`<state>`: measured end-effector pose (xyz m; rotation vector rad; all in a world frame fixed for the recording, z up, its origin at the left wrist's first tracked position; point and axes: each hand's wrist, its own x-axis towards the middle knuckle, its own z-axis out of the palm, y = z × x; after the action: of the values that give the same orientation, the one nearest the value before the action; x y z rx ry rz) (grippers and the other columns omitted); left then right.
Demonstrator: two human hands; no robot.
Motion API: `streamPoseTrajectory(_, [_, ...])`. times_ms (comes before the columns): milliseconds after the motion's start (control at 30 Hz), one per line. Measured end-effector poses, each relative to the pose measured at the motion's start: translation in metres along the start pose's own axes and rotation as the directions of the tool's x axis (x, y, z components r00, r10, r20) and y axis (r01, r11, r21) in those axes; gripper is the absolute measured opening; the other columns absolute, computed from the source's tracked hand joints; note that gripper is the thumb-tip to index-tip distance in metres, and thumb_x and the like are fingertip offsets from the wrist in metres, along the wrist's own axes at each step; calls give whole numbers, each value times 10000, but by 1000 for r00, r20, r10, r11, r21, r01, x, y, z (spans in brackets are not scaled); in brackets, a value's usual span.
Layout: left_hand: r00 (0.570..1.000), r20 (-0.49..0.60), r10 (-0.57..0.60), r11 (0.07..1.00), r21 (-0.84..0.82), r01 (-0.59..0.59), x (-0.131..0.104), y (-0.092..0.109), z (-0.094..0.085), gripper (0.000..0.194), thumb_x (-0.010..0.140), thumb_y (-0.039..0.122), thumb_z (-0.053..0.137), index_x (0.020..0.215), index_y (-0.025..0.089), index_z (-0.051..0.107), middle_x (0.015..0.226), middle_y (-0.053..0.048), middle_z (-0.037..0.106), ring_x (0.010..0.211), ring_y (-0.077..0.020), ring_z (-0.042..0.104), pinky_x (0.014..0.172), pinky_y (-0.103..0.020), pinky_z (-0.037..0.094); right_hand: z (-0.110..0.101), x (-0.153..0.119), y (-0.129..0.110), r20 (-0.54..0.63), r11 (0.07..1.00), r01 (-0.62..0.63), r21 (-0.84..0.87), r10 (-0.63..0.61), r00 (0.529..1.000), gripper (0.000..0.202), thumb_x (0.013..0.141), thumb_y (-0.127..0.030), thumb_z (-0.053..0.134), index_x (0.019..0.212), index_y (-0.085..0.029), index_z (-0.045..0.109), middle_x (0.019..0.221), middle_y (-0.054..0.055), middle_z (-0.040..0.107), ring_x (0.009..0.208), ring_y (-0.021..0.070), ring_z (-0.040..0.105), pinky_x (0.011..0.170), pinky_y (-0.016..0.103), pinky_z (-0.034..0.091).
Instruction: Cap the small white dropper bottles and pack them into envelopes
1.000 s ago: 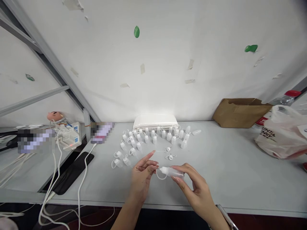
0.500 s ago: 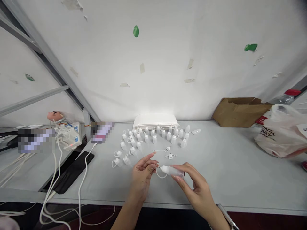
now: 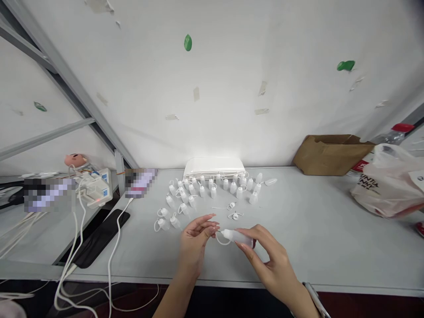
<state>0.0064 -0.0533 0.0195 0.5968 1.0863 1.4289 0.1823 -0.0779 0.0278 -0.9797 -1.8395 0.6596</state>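
"Where can a hand pass?"

"Right of the right hand [image 3: 276,265], the gray tabletop [image 3: 318,225] lies open as far as the plastic bag [image 3: 387,190]."

"And towards the wall [image 3: 225,88]?"

"On that side, the brown paper bag [image 3: 331,157] blocks the back. Beyond the hands, two loose caps [image 3: 235,216] lie low; behind them the small bottles [image 3: 213,193] crowd up to the white case [image 3: 214,167], with narrow gaps between."

"What about the left?"

"A bare strip runs between the small bottles and the white cable [image 3: 109,274]. Past it, the black phone [image 3: 99,238] takes up room."
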Motion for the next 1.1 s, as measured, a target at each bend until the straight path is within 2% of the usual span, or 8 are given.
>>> streamPoseTrajectory(167, [997, -15, 71, 995, 78, -69, -1, -2, 2, 219, 524, 168, 804, 732, 183, 738, 647, -31, 730, 650, -171, 652, 577, -260, 502, -1, 0, 0, 7, 999, 28, -45, -28, 1000, 231, 883, -150, 496, 1094, -225, 552, 795, 56, 594, 671, 181, 515, 596, 337, 466])
streamPoseTrajectory(433, [996, -21, 85, 987, 140, -81, 3, -9, 4, 168, 521, 187, 800, 672, 168, 729, 706, -54, 747, 629, -178, 658, 609, -297, 529, 8, 1, 8, -40, 1000, -18, 3, 19, 999, 190, 881, -185, 501, 1053, -206, 581, 753, 39, 573, 664, 171, 510, 613, 315, 451])
streamPoseTrajectory(533, [994, 15, 105, 970, 221, -106, 4, -7, 3, 199, 567, 238, 777, 750, 174, 732, 770, -62, 751, 689, -200, 671, 652, -322, 536, 9, 4, 13, -51, 979, -169, 110, 175, 983, 155, 878, -272, 520, 990, -211, 608, 755, 31, 587, 670, 165, 527, 628, 298, 455])
streamPoseTrajectory(633, [977, 102, 189, 920, 330, -213, 2, -5, 4, 291, 598, 253, 762, 883, 206, 723, 999, -82, 726, 969, -258, 637, 800, -355, 512, 11, 7, 18, -25, 888, -364, 280, 386, 922, 211, 871, -383, 515, 935, -208, 614, 677, 5, 572, 632, 154, 532, 611, 276, 460])
streamPoseTrajectory(700, [959, 207, 194, 891, 373, -260, -1, -6, 7, 355, 597, 247, 764, 947, 226, 711, 1131, -82, 679, 1111, -275, 565, 891, -369, 476, 14, 8, 21, 22, 831, -414, 372, 438, 899, 258, 868, -430, 501, 912, -200, 611, 641, -5, 556, 613, 149, 533, 604, 267, 461])
streamPoseTrajectory(800, [951, 296, 92, 907, 369, -202, -5, -10, 11, 338, 639, 279, 732, 971, 220, 707, 1121, -76, 687, 1115, -265, 569, 950, -377, 449, 23, 6, 24, 113, 794, -431, 428, 427, 897, 299, 878, -452, 464, 871, -189, 605, 646, -1, 565, 606, 143, 538, 608, 264, 460])
streamPoseTrajectory(967, [986, 149, 69, 837, 529, -139, 1, -9, 5, 249, 683, 390, 665, 826, 195, 726, 917, -62, 750, 916, -256, 667, 873, -377, 500, 24, 4, 31, 199, 840, -467, 277, 425, 883, 333, 898, -435, 403, 984, -183, 603, 755, 33, 642, 673, 166, 594, 666, 290, 479])
streamPoseTrajectory(1100, [966, 17, 258, 601, 780, -174, 19, 0, -15, 271, 703, 428, 634, 912, 270, 703, 1013, -13, 726, 1016, -264, 622, 923, -406, 454, -20, 23, 54, -21, 889, -457, -27, 457, 889, 358, 890, -415, 394, 1077, -172, 577, 803, 45, 663, 689, 174, 621, 690, 294, 485])
